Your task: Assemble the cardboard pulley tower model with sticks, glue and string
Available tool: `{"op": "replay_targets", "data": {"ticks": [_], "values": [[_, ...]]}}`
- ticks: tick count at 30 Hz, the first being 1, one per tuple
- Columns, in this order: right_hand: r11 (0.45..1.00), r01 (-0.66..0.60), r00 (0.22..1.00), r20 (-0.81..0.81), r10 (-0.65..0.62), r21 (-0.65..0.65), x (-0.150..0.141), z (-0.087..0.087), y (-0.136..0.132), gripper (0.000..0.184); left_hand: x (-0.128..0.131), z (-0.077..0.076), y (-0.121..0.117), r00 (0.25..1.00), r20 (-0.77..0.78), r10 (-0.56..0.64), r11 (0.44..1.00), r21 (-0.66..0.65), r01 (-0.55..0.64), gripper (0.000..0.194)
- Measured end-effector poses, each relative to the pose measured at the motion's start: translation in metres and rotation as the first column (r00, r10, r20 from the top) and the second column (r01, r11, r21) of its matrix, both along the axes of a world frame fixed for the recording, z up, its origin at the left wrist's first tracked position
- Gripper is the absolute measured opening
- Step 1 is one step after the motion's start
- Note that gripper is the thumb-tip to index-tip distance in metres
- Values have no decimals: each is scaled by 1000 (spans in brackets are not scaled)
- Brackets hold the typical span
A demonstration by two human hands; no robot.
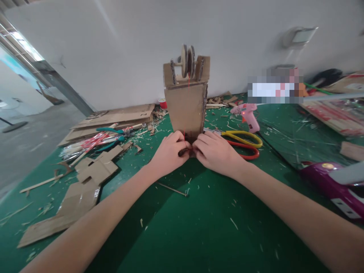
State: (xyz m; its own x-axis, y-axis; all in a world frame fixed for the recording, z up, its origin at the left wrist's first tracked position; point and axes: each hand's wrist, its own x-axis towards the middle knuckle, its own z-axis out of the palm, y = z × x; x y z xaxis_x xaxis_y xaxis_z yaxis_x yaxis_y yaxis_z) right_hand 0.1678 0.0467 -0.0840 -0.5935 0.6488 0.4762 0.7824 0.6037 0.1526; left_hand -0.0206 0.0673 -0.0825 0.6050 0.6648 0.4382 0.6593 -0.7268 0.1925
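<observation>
A tall cardboard tower (186, 108) stands upright on the green table, with a round cardboard pulley (184, 61) on a stick axle at its top. From the pulley a thin red string (189, 85) runs down the front to the fingers. At the tower's foot my left hand (172, 151) has its fingertips pinched around the string's lower part. My right hand (214, 152) meets it there, also pinching, its fingertips close to the left ones. A small dark piece shows between the hands; its kind is hard to make out.
Yellow-and-red-handled scissors (246, 140) lie just right of my right hand. A pink glue gun (248, 115) stands behind them; a purple device (330, 182) is farther right. Teal-handled pliers (113, 138), cardboard scraps (82, 193) and sticks lie left. A thin rod (173, 189) lies in front.
</observation>
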Motion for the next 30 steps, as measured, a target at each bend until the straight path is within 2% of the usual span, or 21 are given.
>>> {"op": "replay_targets", "data": {"ticks": [7,11,15,21,30], "values": [[998,42,999,-22,-41,51,-4,-4,-1,16,-1,-1,3,995,95,-44,998,-49,49,18],[995,1,1000,15,-3,104,-4,-5,-1,18,0,0,4,995,88,-49,997,-53,53,10],[988,-38,999,-27,43,153,-3,-8,2,20,1,0,4,994,96,-50,998,-41,54,9],[985,-62,993,-88,78,163,-3,-11,3,24,2,-1,5,993,103,-60,998,-19,62,10],[987,7,990,-139,15,159,-5,-15,1,21,1,-3,5,993,108,-39,999,-32,42,17]]}}
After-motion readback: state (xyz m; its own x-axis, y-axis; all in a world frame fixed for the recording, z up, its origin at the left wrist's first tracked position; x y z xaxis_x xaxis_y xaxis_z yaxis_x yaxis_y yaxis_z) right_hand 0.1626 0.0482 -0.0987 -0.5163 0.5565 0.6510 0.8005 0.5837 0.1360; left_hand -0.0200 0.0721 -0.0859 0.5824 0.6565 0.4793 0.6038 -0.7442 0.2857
